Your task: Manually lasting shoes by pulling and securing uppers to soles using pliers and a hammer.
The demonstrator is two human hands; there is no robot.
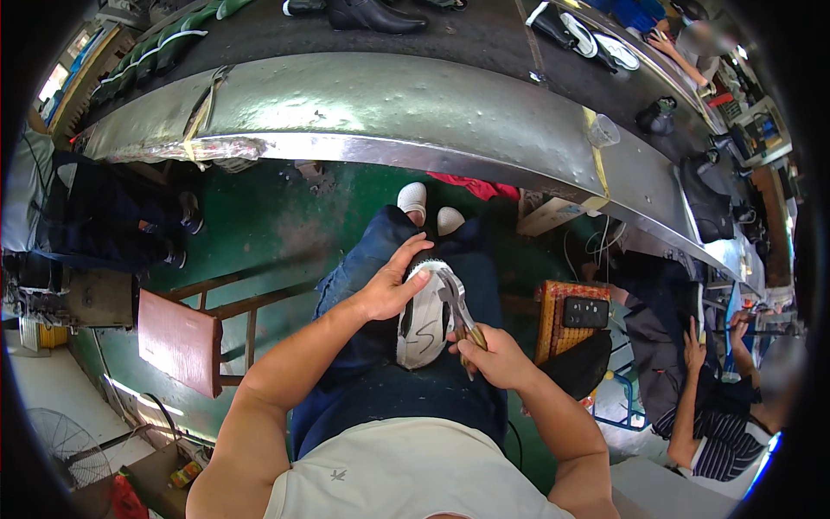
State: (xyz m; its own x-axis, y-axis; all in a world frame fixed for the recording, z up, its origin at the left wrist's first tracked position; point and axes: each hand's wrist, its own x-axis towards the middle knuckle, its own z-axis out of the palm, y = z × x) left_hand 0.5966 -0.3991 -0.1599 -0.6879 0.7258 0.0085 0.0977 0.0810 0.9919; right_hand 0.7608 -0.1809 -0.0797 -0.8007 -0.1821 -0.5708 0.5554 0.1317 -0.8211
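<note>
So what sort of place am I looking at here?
Most likely a shoemaking or shoe-repair workshop: black boots stand on a long metal-edged bench, and the person's right hand works pliers against a shoe held by the left hand.

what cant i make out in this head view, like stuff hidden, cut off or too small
All in the head view:
Shoe: its far side is hidden by its own body.
Left hand: some fingers are out of sight behind the shoe.
Pliers: the tips are too small to tell exactly what they pinch.
Black boot: cut off by the top edge.
Fan: partly lost in the dark fisheye rim.
</note>
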